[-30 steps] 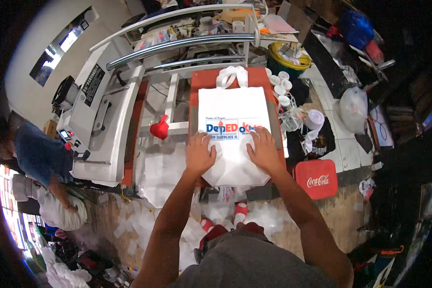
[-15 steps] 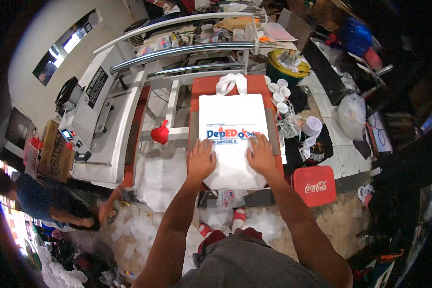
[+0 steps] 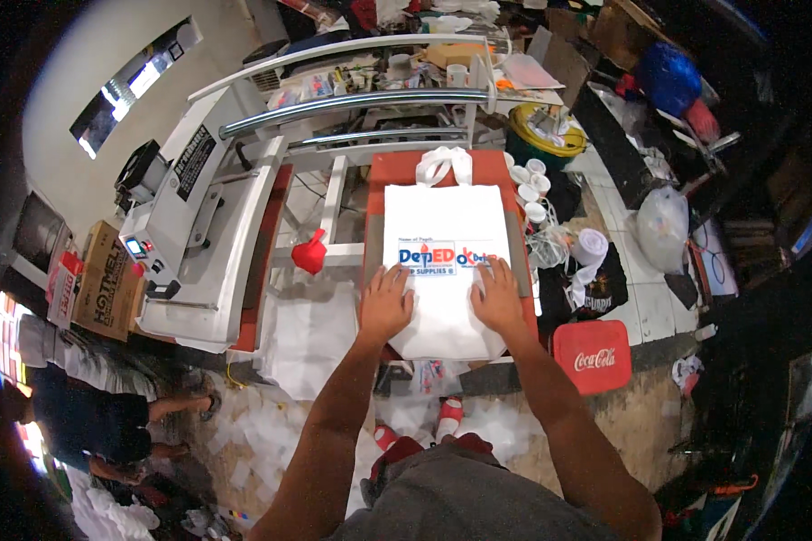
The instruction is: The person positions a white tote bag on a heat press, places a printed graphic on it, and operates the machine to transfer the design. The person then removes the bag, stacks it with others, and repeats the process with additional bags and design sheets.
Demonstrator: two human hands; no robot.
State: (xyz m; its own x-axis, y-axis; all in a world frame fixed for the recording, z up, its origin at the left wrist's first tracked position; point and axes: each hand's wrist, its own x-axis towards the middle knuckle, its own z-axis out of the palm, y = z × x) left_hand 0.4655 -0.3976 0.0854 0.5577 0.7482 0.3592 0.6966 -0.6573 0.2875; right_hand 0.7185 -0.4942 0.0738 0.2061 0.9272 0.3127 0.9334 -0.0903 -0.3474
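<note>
Both hands are flat on the bag, nothing gripped. The left hand lies palm down with fingers spread a bit, pressing on the lower left part of a white tote bag. The right hand does the same on the lower right, fingers splayed and pointing away from the person, fingertips right at the edge of the printed colour logo in the middle of the bag. The two hands sit side by side with a small gap between them.

The bag is laid out flat on the orange-red platen of a heat press, and its white handles are folded up at the far end. The lower edge of the bag hangs slightly past the near edge of the platen.

To the left, the big white upper body of the heat press is swung off to the side, with long silver bars running across the back. A small red knob-like thing sits between the machine and the platen. A stack of white fabric pieces lies just left of the left forearm.

On the right there's a red plastic crate on the floor, some white cups, and a yellow tub further back. Another person is bent over at the far left.
</note>
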